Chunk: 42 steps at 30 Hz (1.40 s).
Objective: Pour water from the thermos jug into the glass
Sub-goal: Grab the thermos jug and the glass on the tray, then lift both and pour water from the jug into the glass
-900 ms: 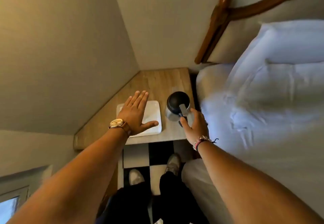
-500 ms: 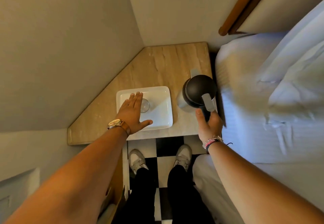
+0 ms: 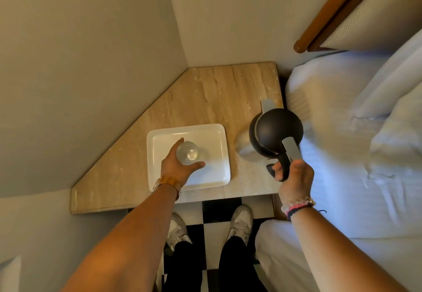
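A clear glass (image 3: pixel 187 153) stands upright on a white rectangular tray (image 3: pixel 212 136) on the bedside table. My left hand (image 3: pixel 177 168) is wrapped around the glass from the near side, thumb to its right. A black thermos jug (image 3: pixel 275 133) with a domed lid and a silver lever sits at the table's right edge, its spout pointing away from me. My right hand (image 3: pixel 293 175) grips the jug's black handle. I cannot tell whether the jug rests on the table or is lifted off it.
The stone-topped bedside table (image 3: pixel 217 90) fits into a wall corner, with walls to the left and behind. A bed with white sheets (image 3: pixel 356 154) lies close on the right. My feet stand on a black and white checkered floor (image 3: pixel 214 214).
My left hand went from hovering flat over the tray to closing around the glass. My right hand closed on the jug's handle. The view tilted further down.
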Available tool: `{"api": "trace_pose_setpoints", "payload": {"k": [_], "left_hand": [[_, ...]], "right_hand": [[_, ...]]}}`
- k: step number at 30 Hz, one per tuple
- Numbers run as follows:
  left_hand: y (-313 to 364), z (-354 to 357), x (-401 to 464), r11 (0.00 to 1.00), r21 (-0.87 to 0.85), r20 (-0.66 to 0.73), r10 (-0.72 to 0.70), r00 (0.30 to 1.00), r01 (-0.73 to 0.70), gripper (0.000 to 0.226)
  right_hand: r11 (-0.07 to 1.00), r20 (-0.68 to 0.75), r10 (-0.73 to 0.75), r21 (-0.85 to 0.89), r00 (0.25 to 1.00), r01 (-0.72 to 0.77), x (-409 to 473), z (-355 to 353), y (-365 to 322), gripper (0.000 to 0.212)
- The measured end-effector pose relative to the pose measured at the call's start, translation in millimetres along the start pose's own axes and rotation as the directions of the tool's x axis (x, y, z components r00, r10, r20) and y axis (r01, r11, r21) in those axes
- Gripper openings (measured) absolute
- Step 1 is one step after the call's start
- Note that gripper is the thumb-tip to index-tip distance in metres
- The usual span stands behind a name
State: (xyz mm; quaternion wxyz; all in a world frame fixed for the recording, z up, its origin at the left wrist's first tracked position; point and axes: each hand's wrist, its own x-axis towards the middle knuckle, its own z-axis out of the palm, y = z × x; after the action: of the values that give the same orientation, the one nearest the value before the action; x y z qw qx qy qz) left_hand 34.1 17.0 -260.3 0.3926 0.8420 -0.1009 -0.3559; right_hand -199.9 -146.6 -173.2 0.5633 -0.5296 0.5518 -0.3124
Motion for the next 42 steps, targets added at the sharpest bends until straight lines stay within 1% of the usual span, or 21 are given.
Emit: {"api": "trace_pose_setpoints", "payload": {"k": [2, 4, 6, 8, 9, 10, 11, 13, 14, 16, 19, 21, 25, 28, 31, 33, 35, 40, 42], "left_hand": [[-3.6, 8.2, 2.4, 0.998, -0.059, -0.027, 0.007, 1.000, -0.009, 0.096], [-3.9, 11.6, 2.4, 0.997, -0.059, -0.077, 0.035, 0.996, -0.040, 0.080], [-2.4, 10.2, -2.1, 0.996, -0.044, -0.108, 0.067, 0.992, -0.072, 0.071], [0.4, 7.2, -8.2, 0.993, -0.037, -0.106, 0.104, 0.989, -0.109, 0.066], [2.6, 5.3, -11.6, 0.992, -0.035, -0.099, 0.121, 0.988, -0.125, 0.066], [6.3, 2.9, -14.9, 0.990, -0.033, -0.091, 0.137, 0.986, -0.140, 0.065], [10.0, 1.5, -18.4, 0.987, -0.032, -0.081, 0.153, 0.985, -0.156, 0.065], [19.6, -3.5, -24.3, 0.980, -0.040, -0.061, 0.191, 0.980, -0.194, 0.066], [24.3, -4.4, -26.8, 0.978, -0.049, -0.045, 0.203, 0.978, -0.205, 0.066], [38.1, -5.3, -32.1, 0.973, -0.060, -0.015, 0.221, 0.975, -0.222, 0.068], [61.2, -0.7, -41.9, 0.975, -0.057, 0.048, 0.216, 0.975, -0.214, 0.069], [74.7, 0.6, -51.5, 0.973, -0.049, 0.079, 0.229, 0.970, -0.226, 0.069], [94.6, -1.3, -68.2, 0.964, -0.053, 0.126, 0.264, 0.956, -0.259, 0.065], [104.5, -3.1, -79.7, 0.965, -0.052, 0.146, 0.263, 0.954, -0.258, 0.063], [108.5, -1.4, -84.1, 0.970, -0.043, 0.136, 0.243, 0.960, -0.239, 0.061], [108.7, 0.0, -83.6, 0.974, -0.042, 0.123, 0.228, 0.966, -0.224, 0.061], [110.3, 1.5, -82.8, 0.977, -0.032, 0.118, 0.213, 0.970, -0.211, 0.061], [110.5, 5.1, -81.8, 0.979, -0.027, 0.117, 0.205, 0.972, -0.203, 0.065], [110.3, 4.6, -80.7, 0.976, -0.033, 0.114, 0.216, 0.970, -0.214, 0.064]], "right_hand": [[1.000, 0.016, -0.011, -0.007, 1.000, 0.011, 0.6, 0.5, -0.2, 0.060], [1.000, 0.020, -0.025, 0.008, 0.999, 0.025, 0.6, 2.8, -2.4, 0.064], [0.996, -0.019, 0.023, 0.085, 1.000, -0.021, -1.5, 6.2, -5.0, 0.055], [0.991, -0.093, 0.058, 0.129, 0.994, -0.046, -3.1, 10.7, -8.3, 0.037], [0.994, -0.135, 0.056, 0.104, 0.989, -0.042, -3.6, 12.8, -8.4, 0.029], [0.999, -0.176, 0.041, 0.036, 0.984, -0.035, -2.1, 13.2, -7.4, 0.030], [0.999, -0.206, 0.010, -0.046, 0.979, -0.020, -0.9, 12.1, -6.4, 0.038], [0.986, -0.217, -0.061, -0.163, 0.974, 0.026, -0.3, 6.8, -10.2, 0.048], [0.980, -0.198, -0.069, -0.198, 0.978, 0.029, -2.0, 2.8, -14.3, 0.050], [0.961, -0.113, -0.108, -0.265, 0.988, 0.075, -6.2, -7.9, -25.9, 0.050], [0.946, 0.034, -0.150, -0.285, 0.988, 0.153, -14.2, -27.0, -52.8, 0.051], [0.920, 0.142, -0.197, -0.316, 0.970, 0.233, -19.1, -38.9, -71.9, 0.054], [0.846, 0.322, -0.231, -0.400, 0.918, 0.353, -21.7, -49.7, -109.3, 0.048], [0.775, 0.427, -0.245, -0.454, 0.870, 0.441, -21.4, -49.5, -133.2, 0.055], [0.692, 0.506, -0.290, -0.476, 0.813, 0.543, -17.7, -48.2, -152.4, 0.052], [0.657, 0.538, -0.287, -0.492, 0.793, 0.572, -13.0, -45.5, -162.6, 0.045], [0.606, 0.564, -0.276, -0.527, 0.778, 0.596, -7.5, -40.2, -171.9, 0.043], [0.484, 0.649, -0.237, -0.566, 0.723, 0.667, 7.0, -24.5, -188.0, 0.050], [0.437, 0.678, -0.196, -0.586, 0.709, 0.682, 12.1, -17.6, -193.7, 0.058]]}}
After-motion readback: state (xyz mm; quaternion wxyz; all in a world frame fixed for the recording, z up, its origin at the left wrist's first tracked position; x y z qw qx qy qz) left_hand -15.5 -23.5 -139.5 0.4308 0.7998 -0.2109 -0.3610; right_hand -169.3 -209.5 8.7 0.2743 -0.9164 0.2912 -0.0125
